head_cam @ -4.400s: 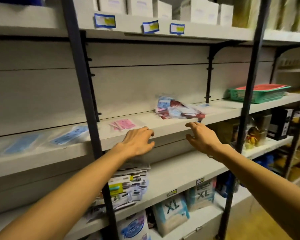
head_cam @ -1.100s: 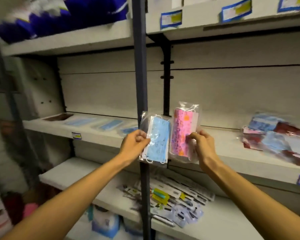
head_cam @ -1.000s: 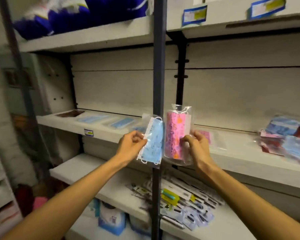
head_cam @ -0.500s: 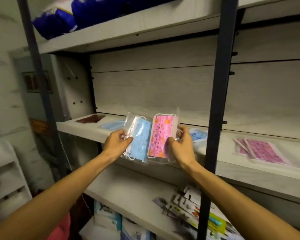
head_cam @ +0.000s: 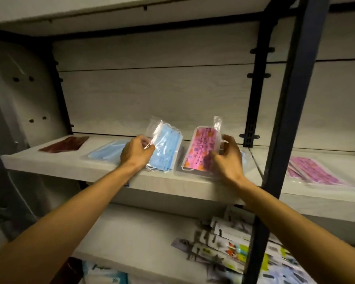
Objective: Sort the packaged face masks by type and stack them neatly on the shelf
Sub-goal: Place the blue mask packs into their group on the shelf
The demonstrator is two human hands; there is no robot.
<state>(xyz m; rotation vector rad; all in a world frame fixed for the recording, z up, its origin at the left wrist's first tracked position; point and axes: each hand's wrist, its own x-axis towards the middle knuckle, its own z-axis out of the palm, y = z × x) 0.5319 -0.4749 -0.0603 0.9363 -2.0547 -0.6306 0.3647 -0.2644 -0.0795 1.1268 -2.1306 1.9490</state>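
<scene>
My left hand [head_cam: 136,153] grips a clear pack of blue face masks [head_cam: 166,149] by its left edge, tilted up over the white shelf [head_cam: 70,163]. My right hand [head_cam: 226,158] holds a clear pack of pink patterned masks [head_cam: 201,149], whose lower end rests near the shelf's front edge. On the shelf lie a dark red mask pack [head_cam: 65,144] at far left, a light blue mask pack [head_cam: 107,151] partly behind my left hand, and a stack of pink mask packs [head_cam: 312,171] at right past the black post.
A black upright post [head_cam: 283,128] stands just right of my right hand, with a black bracket [head_cam: 254,99] at the back wall. The shelf below holds several carded packets [head_cam: 234,251]. Another shelf [head_cam: 111,5] runs overhead.
Both hands, each with its mask pack, have moved forward and down onto the shelf. The view has shifted left along the shelving, away from the mixed pile.
</scene>
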